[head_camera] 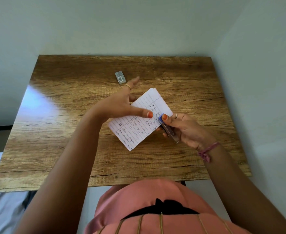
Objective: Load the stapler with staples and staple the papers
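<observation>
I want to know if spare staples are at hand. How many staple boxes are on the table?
1. The staple box lies on the far side of the table, just beyond the left hand. Others may be hidden under the papers.

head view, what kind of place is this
Probably a plain room at home or a study corner: a small wooden table pushed against bare pale walls, with handwritten lined papers and a small staple box on it.

Blue stapler (166, 126) clamped on lined papers (139, 119) edge; staple box (120, 78) apart
</observation>
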`<state>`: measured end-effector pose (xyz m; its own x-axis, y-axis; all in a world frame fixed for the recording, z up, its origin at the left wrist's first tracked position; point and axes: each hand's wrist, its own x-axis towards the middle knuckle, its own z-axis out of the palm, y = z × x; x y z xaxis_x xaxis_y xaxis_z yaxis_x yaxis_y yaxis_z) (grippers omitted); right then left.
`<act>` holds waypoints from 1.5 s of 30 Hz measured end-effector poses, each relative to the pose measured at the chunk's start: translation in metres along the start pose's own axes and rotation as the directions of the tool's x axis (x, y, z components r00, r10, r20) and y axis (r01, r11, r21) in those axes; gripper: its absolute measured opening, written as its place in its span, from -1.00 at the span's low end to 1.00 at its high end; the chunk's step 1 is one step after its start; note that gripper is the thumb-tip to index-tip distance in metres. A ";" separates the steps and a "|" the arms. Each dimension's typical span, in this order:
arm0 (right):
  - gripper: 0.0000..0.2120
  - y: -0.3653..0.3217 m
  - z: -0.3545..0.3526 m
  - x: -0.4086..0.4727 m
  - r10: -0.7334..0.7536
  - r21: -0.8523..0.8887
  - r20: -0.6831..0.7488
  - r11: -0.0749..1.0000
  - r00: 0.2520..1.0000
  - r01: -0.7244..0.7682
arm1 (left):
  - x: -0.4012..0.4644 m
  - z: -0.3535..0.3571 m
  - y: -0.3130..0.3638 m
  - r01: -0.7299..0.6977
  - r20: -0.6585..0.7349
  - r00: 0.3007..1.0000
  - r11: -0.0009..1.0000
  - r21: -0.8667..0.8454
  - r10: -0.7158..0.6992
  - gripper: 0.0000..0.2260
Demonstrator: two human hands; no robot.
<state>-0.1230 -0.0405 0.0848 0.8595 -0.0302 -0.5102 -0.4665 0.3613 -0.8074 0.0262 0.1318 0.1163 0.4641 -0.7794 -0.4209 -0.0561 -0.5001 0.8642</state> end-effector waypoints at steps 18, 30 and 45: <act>-0.65 0.009 0.010 0.003 -0.043 -0.154 -0.086 0.988 0.995 0.029 | 0.021 0.010 -0.001 0.166 0.060 0.982 0.970 0.178 -0.179 -0.24; -0.87 0.015 0.010 0.013 -0.072 -0.148 -0.109 0.987 0.991 0.055 | 0.024 0.010 -0.011 0.218 0.061 0.972 0.970 0.110 -0.225 -0.39; -0.65 0.013 -0.012 0.021 0.107 0.096 0.031 0.989 0.994 -0.109 | 0.016 -0.010 -0.040 0.241 0.067 0.970 0.958 -0.154 -0.233 -0.81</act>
<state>-0.1131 -0.0480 0.0600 0.8109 0.0370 -0.5841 -0.5352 0.4504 -0.7146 0.0450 0.1429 0.0781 0.4042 -0.6650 -0.6280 0.1942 -0.6086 0.7694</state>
